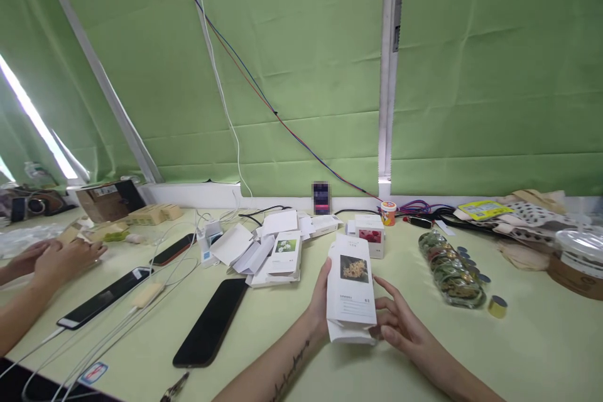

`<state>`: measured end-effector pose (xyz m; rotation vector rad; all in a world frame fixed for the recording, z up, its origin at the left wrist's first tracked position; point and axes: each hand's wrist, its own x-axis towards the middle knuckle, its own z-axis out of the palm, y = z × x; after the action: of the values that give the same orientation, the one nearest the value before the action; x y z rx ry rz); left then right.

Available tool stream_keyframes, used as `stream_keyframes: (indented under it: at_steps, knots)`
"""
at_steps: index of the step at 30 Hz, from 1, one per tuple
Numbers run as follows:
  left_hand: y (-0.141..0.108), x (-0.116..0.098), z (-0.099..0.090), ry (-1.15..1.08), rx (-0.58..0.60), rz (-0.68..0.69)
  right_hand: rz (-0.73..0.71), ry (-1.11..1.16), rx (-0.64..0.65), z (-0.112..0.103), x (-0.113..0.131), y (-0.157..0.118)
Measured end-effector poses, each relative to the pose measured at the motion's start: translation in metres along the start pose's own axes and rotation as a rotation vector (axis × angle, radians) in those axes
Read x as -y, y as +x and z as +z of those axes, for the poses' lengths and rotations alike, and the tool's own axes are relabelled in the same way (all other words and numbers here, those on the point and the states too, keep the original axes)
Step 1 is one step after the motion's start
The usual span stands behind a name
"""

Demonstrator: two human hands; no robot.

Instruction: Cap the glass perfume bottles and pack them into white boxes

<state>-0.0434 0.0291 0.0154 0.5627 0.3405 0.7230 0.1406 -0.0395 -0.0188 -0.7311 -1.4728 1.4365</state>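
With my left hand (321,298) I am gripping the left side of an upright, white, rectangular cardboard box (351,301), which is showing a square photo of yellowish-brown flowers on its front. So the box is standing in my grip, just above the table, and its lower end is opening toward me with a loose white flap (351,333). My right hand (400,320) is hanging loosely open at the right edge of the box, with the fingers spreading and half bending; whether its fingertips are touching the cardboard, I cannot tell.

Just beyond my grip, a white box with a red picture (370,235) is standing. To the left and further from me, a loose pile of white folded cardboard (235,245) is lying, and at its near side a white box with a white-flower photo (285,254) is resting. Nearer on the left, a black rectangular phone (211,323) is lying flat. To the right of my grip, a row of clear containers with green and brownish contents (450,270) is lying, and a small gold round cap (497,306) is sitting beside its near end.
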Motion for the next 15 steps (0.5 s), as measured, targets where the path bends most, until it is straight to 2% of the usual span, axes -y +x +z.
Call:
stream_keyframes:
  at_steps: [3,7,10,15]
  knots:
    - [0.001,-0.005,-0.002,-0.045,0.015,0.033,0.001,-0.053,-0.006,-0.001,-0.004,-0.001]
    - [0.004,0.001,-0.002,-0.030,-0.022,0.044,-0.001,-0.055,-0.007,0.002,-0.004,0.001]
    - [0.007,0.011,0.001,-0.042,-0.045,0.015,-0.001,0.028,-0.035,0.004,0.001,0.003]
    - [0.008,0.021,0.008,-0.077,-0.135,0.059,-0.005,0.206,-0.149,0.007,0.002,0.006]
